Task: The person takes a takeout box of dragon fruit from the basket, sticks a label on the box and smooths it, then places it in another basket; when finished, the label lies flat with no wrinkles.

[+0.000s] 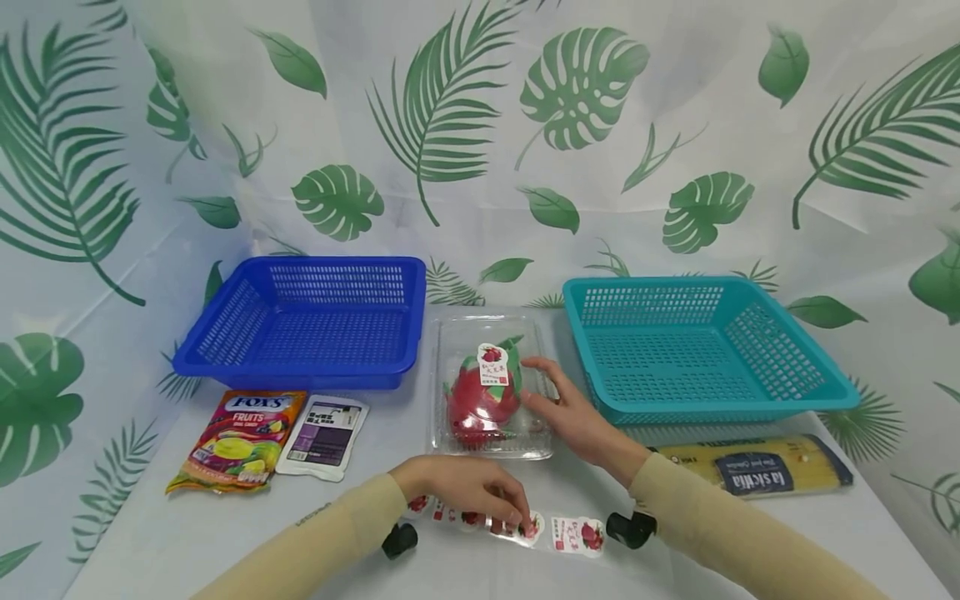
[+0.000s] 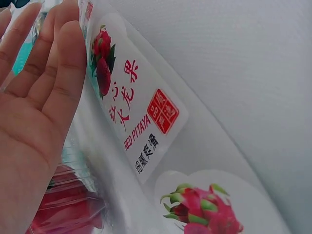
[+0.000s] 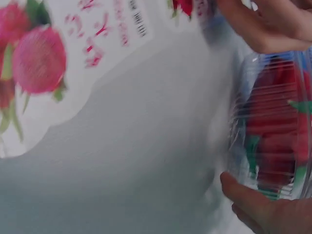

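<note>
A red dragon fruit [image 1: 480, 408] with green tips lies inside a clear lidded plastic box [image 1: 450, 333]. On the lid is a white label [image 1: 492, 365] with a picture of the fruit. My right hand [image 1: 566, 408] is at the box's right side, its fingers loosely bent over the lid's edge; contact is hard to make out. My left hand [image 1: 476, 492] lies over a strip of dragon fruit stickers [image 1: 577, 535] in front of the box. In the left wrist view the fingers [image 2: 68, 73] are nearly straight, beside a sticker [image 2: 141, 102] reading RED PITAYA.
Behind stand a blue basket [image 1: 300, 375] at left and a teal basket [image 1: 720, 408] at right. A candy bag [image 1: 240, 442] and a white and purple packet [image 1: 322, 437] lie at left, a spaghetti pack [image 1: 765, 467] at right. A leaf-patterned curtain [image 1: 480, 225] closes the back.
</note>
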The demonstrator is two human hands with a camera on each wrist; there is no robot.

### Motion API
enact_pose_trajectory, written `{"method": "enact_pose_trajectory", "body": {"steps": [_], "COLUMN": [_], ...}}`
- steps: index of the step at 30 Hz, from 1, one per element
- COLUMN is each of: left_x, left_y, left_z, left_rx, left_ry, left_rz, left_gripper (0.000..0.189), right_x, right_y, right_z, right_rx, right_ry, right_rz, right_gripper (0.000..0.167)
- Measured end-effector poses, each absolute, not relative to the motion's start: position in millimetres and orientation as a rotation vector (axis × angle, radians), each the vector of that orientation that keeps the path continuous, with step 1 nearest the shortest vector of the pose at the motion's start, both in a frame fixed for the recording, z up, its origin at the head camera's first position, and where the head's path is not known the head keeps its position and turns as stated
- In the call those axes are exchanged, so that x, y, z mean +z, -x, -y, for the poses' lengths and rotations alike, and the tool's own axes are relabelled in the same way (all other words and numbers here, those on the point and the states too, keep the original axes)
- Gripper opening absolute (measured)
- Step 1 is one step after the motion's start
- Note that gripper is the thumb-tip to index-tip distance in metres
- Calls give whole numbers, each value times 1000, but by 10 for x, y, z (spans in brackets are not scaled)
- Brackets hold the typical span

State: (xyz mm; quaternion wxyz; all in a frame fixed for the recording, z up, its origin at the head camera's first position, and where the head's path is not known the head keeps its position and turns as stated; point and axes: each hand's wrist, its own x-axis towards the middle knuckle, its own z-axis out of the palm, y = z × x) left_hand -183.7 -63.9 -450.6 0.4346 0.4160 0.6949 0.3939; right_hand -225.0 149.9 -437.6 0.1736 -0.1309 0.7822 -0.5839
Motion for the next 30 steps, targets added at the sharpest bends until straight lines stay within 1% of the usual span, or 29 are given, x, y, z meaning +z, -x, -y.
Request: {"method": "enact_pose_trajectory", "body": {"steps": [6,10,12,15,21,26,30], "left_x": [-4437,-4415,-4431,-4442,-4391,-4328,-4313], "left_y": [1849,1874,1899,1972,2248,2421,2490], "left_z": [587,502,429,272,-138,-409,-530], "left_rx": [968,996,1075,1277,1639,1774,1819], "left_ry": [-1155,-1177,-1106,-924,-598,-416,-348], "left_rz": [-1794,-1916,-1987,-2085,-2099,-2139,-2198], "left_gripper": [22,24,28,34,38,38,31], "right_x": [-4200,-3943,-3762,-3448,-2940,-2807,-2809], "right_y": [2237,2283,2309,2336,2339,2338,2338], "right_z": [-1496,-1539,-1579,-1626,-1681,-1696,-1711], "right_rx": [-1731,-1864,-1918,-1974,-2040,-2135,-2184], "right_ry": [337,299,288,277,259,300,303], "right_rz": [-2241,-2175,-2140,-2105,-2150,-2104,-2080], "right_gripper": [51,53,54,54,51,52,53]}}
